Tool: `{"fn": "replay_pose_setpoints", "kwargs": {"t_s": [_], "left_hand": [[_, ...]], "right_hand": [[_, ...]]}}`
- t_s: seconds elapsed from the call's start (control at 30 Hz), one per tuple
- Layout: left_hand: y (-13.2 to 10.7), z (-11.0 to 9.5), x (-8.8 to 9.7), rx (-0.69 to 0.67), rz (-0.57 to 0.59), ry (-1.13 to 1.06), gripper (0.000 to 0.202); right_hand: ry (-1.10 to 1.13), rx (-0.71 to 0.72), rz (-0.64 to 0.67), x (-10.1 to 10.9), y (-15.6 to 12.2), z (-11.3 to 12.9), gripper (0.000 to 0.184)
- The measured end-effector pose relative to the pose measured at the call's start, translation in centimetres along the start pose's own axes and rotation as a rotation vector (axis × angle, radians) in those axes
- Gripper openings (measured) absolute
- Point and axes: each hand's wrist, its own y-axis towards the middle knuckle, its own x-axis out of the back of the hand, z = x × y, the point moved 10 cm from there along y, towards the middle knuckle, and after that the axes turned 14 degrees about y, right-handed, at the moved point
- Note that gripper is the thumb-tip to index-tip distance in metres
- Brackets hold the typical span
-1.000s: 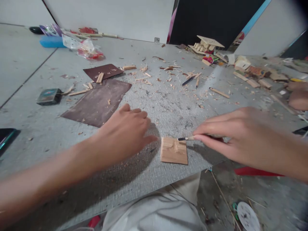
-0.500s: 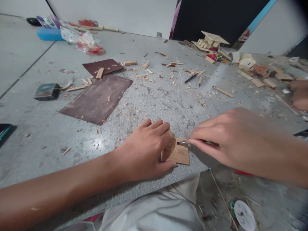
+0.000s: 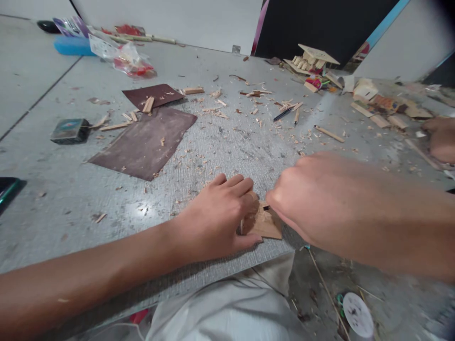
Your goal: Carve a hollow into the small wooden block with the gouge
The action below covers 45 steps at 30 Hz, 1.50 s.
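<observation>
A small flat wooden piece (image 3: pixel 267 225) with carved relief lies near the front edge of a grey board (image 3: pixel 220 147). My left hand (image 3: pixel 218 220) clamps its left side, thumb along the front edge, fingers curled over the top. My right hand (image 3: pixel 309 199) is closed around a thin carving tool; only its dark tip (image 3: pixel 266 208) shows, touching the wood's top. The rest of the tool is hidden inside the fist.
Two brown sandpaper sheets (image 3: pixel 145 142) lie to the left, with wood sticks and shavings (image 3: pixel 249 109) scattered behind. A dark small box (image 3: pixel 69 131) and a phone (image 3: pixel 7 187) sit far left. A wooden model (image 3: pixel 313 61) stands at the back. Another person's hand (image 3: pixel 441 137) rests far right.
My left hand moved right from the bare board onto the wooden piece and gripped it. My right hand closed in leftward, bringing the tool tip over the wood.
</observation>
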Motion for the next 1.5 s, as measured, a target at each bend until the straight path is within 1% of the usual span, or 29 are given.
{"fn": "replay_pose_setpoints", "kwargs": {"t_s": [0.1,0.17,0.23,0.3,0.33,0.4,0.53,0.63,0.7,0.8,0.9,0.97,1.03,1.1,1.17,1.23,1.37,1.43,1.5], "left_hand": [[0.1,-0.1,0.0,-0.013,-0.007,0.003,0.027],[0.3,-0.1,-0.2,-0.024,0.005,-0.005,0.029],[0.4,-0.1,-0.4,-0.02,0.025,-0.027,0.03],[0.5,0.0,-0.6,-0.011,0.047,-0.056,0.028],[0.5,0.0,-0.7,-0.007,0.053,-0.065,0.027],[0.5,-0.1,-0.8,-0.004,0.058,-0.071,0.026],[0.4,-0.2,-0.8,-0.013,0.062,-0.083,0.029],[0.4,-0.1,-0.8,-0.018,0.064,-0.101,0.03],[0.4,-0.1,-0.8,-0.018,0.062,-0.107,0.03],[0.5,-0.1,-0.8,-0.01,0.08,-0.115,0.028],[0.5,0.0,-0.8,0.002,0.097,-0.091,0.026],[0.5,0.0,-0.7,0.006,0.096,-0.061,0.026],[0.4,0.0,-0.7,0.006,0.088,-0.038,0.027],[0.4,0.1,-0.7,0.01,0.086,-0.033,0.027],[0.4,0.2,-0.8,0.019,0.098,-0.031,0.028],[0.4,0.3,-1.0,0.025,0.119,-0.032,0.031],[0.5,0.4,-1.0,0.032,0.124,-0.044,0.034],[0.5,0.4,-0.9,0.03,0.11,-0.058,0.031],[0.5,0.4,-0.8,0.028,0.101,-0.068,0.029]], "right_hand": [[-0.008,-0.016,0.112,-0.7,0.3,0.4,0.04],[-0.049,-0.074,0.162,-1.0,0.1,0.0,0.037],[-0.095,-0.126,0.216,-1.6,-0.5,-0.4,0.031],[-0.113,-0.136,0.247,-2.3,-1.2,-0.6,0.022],[-0.108,-0.129,0.239,-2.6,-1.6,-0.6,0.02],[-0.078,-0.099,0.173,-2.8,-2.3,-0.6,0.018],[-0.004,-0.039,-0.037,-2.4,-3.8,-0.5,0.022],[0.042,-0.031,-0.187,-2.1,-4.9,-0.7,0.027],[0.08,-0.034,-0.254,-2.2,-5.5,-1.0,0.03],[0.21,-0.077,-0.334,-3.3,-6.4,-1.9,0.031],[0.404,-0.139,-0.474,-4.3,-7.6,-3.2,0.027],[0.492,-0.146,-0.578,-4.6,-8.5,-3.6,0.025],[0.533,-0.153,-0.619,-4.7,-8.8,-4.0,0.023],[0.569,-0.19,-0.586,-4.6,-8.7,-4.8,0.023],[0.593,-0.23,-0.526,-4.3,-8.3,-5.7,0.023],[0.571,-0.215,-0.477,-3.4,-7.9,-6.2,0.025],[0.425,-0.088,-0.359,-2.0,-6.9,-5.3,0.027],[0.338,-0.059,-0.301,-1.8,-6.5,-4.8,0.026],[0.268,-0.036,-0.279,-1.4,-6.3,-4.2,0.025]]}}
